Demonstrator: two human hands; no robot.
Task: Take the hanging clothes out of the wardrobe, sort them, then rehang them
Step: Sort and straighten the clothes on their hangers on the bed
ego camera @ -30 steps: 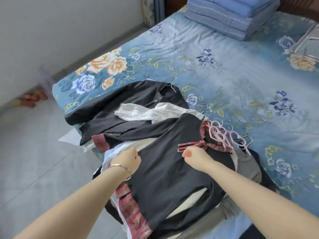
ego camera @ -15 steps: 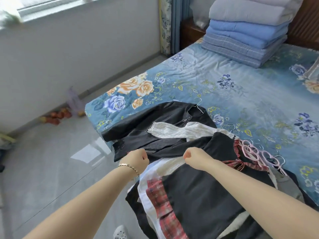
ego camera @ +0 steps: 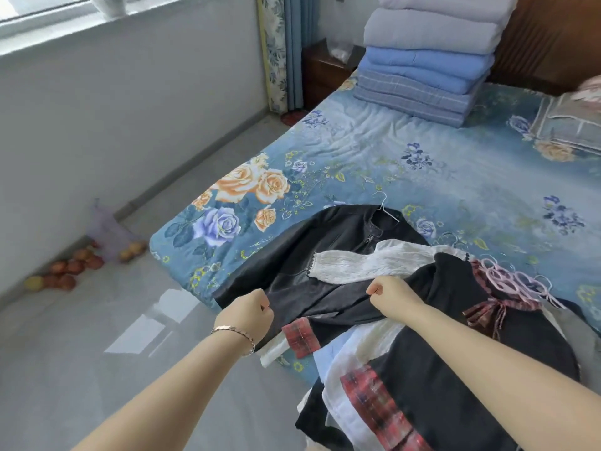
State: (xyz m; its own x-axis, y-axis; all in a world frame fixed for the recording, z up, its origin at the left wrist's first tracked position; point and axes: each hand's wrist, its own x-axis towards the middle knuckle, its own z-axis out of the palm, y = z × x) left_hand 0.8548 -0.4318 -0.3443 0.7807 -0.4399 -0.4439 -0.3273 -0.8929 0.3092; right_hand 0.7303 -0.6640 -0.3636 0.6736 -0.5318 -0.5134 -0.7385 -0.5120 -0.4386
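A pile of clothes lies on the near corner of the bed (ego camera: 422,177). On top is a black top with red plaid trim (ego camera: 455,353); its sleeve ends in a plaid cuff (ego camera: 300,335). My right hand (ego camera: 390,296) grips that sleeve near the shoulder. My left hand (ego camera: 247,314), with a bracelet on the wrist, pinches dark fabric at the pile's left edge, just above the cuff. Behind them lie a dark grey jacket (ego camera: 325,242) on a wire hanger (ego camera: 385,206) and a white knit garment (ego camera: 357,262). Pink hangers (ego camera: 510,281) stick out at the right.
Folded quilts (ego camera: 422,66) are stacked at the head of the bed, with a wooden nightstand (ego camera: 322,73) and a curtain (ego camera: 279,50) beside them. Fruit (ego camera: 71,268) lies on the grey floor by the wall at the left.
The view has lifted and turned left. Both hands have moved from the body of the black top up towards its sleeve and the pile's far left edge, still curled on fabric.
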